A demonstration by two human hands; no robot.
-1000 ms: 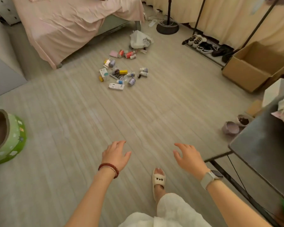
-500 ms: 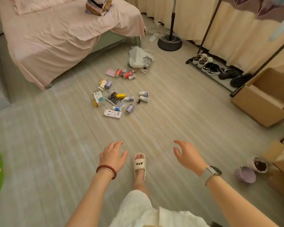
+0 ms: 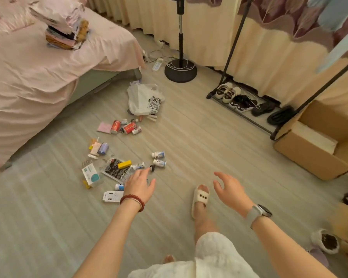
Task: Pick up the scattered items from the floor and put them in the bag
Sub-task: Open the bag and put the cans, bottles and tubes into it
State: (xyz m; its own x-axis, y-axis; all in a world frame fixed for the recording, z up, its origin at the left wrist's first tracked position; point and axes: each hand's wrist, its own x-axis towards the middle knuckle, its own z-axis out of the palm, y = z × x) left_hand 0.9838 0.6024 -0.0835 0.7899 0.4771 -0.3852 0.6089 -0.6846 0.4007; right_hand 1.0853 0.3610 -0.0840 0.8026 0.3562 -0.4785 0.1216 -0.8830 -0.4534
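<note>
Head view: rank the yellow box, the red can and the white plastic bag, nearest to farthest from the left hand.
From the left hand:
1. Yellow box, just beyond the fingers, slightly left.
2. Red can, farther up the floor.
3. White plastic bag, farthest, near the bed's foot.

Bare floor [image 3: 199,137] lies open right of the scattered items [image 3: 117,167].

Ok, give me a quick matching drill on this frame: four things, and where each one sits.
Things:
1. white plastic bag
2. yellow box
3. cardboard box
4. fan base

Places:
A. by the clothes rack, far right
B. on the black-and-white printed packet
C. near the bed's foot, beyond the red cans
D. in front of the curtain

Pairs: 1-C, 2-B, 3-A, 4-D
</note>
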